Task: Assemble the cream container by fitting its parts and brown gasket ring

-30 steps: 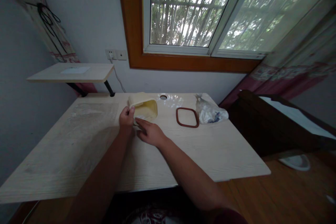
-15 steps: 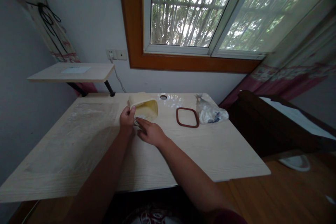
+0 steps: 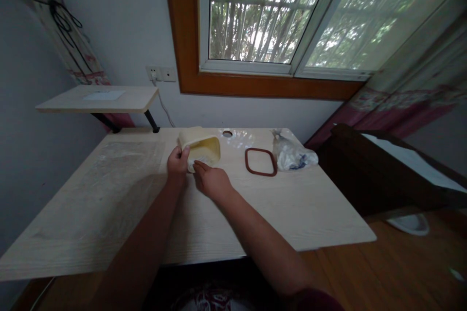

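Well, we are working at a pale wooden desk [image 3: 91, 214] that stands under a wide window [image 3: 251, 14] with a brown frame, and trees are showing behind the glass. A small shelf [image 3: 136, 98] is sticking out above the desk's left corner, and a dark bed frame [image 3: 365, 170] is standing to the right of the desk.

On the desk, a plastic bag [image 3: 294, 158] is lying near the far edge, and a dark red rubber ring [image 3: 245, 161] is lying just left of it. Both are lying apart from our hands.

Near the middle of the far half of the desk, we are holding a cream plastic tub [image 3: 200, 148] with a yellow inside. It is tilted, and its open side is facing us. Our left hand [image 3: 178, 163] is gripping the tub's left side, with the fingers curled around the wall. Our right hand [image 3: 212, 182] is reaching in from the right, and its fingers [image 3: 199, 166] are lying nearly straight and close together, with the tips touching the tub's lower edge. A white piece [image 3: 200, 161] is showing at the tub's opening, but we cannot tell what it is.
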{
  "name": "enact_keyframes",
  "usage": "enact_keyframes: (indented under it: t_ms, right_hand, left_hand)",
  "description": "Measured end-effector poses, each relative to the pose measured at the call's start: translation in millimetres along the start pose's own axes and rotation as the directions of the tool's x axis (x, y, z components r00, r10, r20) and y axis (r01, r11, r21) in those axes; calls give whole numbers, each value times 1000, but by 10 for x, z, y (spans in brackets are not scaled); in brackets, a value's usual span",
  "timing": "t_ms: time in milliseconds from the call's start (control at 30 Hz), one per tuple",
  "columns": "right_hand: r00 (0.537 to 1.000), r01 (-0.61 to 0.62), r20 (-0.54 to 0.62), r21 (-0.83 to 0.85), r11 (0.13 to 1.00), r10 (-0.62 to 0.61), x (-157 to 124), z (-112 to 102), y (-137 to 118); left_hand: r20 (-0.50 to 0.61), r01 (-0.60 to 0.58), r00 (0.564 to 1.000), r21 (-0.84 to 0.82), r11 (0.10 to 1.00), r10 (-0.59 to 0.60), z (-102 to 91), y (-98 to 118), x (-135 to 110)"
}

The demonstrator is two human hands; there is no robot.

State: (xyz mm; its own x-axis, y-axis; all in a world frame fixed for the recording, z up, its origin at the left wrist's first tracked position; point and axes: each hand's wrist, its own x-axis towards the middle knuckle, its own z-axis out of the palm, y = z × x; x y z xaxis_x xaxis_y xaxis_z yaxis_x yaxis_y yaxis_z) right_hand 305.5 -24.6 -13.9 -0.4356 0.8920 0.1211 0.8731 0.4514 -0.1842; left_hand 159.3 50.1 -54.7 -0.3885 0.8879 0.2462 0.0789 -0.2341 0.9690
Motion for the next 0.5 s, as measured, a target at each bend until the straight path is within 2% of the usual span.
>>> enact_keyframes:
  t_ms: [133,267,500]
  right_hand:
    - [999,42,18,4,999,-42,80,-85,-9]
    - [994,59,92,-32,998,-56,244,-181,-7]
    - [984,55,174,-89,994,-39,640,-192,-30]
  left_hand:
    - [30,-25,999,41,999,24,-7,21,1]
    - [84,-16,996,47,999,12,-13,46,9]
    - [135,35,990,-41,999,-29,-48,64,82]
